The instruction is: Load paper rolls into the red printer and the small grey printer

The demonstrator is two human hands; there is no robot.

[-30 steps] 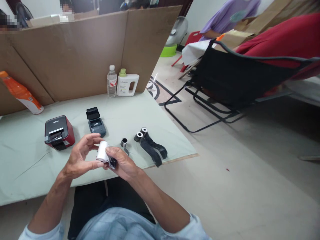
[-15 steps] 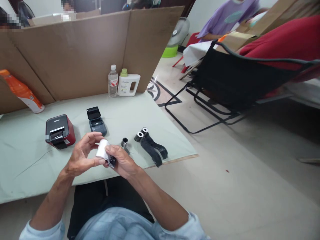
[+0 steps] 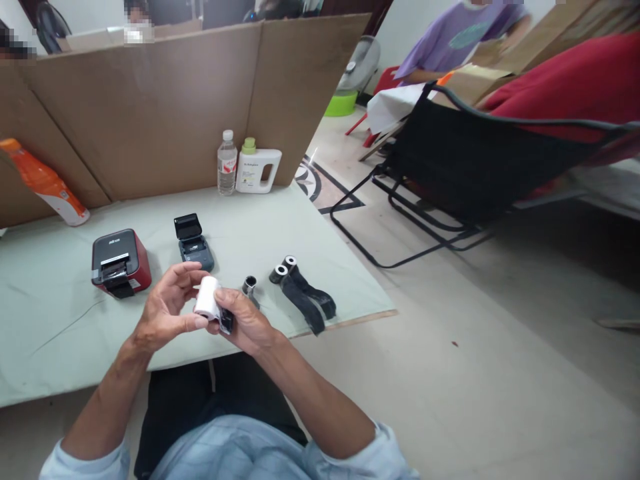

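Both hands hold a white paper roll [image 3: 207, 297] above the near edge of the table [image 3: 60, 333]. My left hand [image 3: 165, 308] cups the roll from the left, thumb and fingers on it. My right hand [image 3: 245, 322] grips its right end, where a small black part [image 3: 225, 321] sits under the fingers. Just beyond the hands lie a small dark roll core [image 3: 249, 287] and two black rolls with trailing strips [image 3: 303, 295]. A small dark printer with its lid up [image 3: 193, 244] and a red and black printer [image 3: 119, 263] stand further left.
A cardboard screen [image 3: 150, 107] walls the table's far side, with a water bottle [image 3: 227, 163], a white jug [image 3: 257, 169] and an orange bottle [image 3: 45, 183] before it. A black folding chair [image 3: 465, 167] stands on the floor at right; a person in purple [image 3: 450, 37] sits beyond.
The hands stay together on the white roll, shifting slightly; my left fingers have curled a little closer over it. Nothing on the table has moved.
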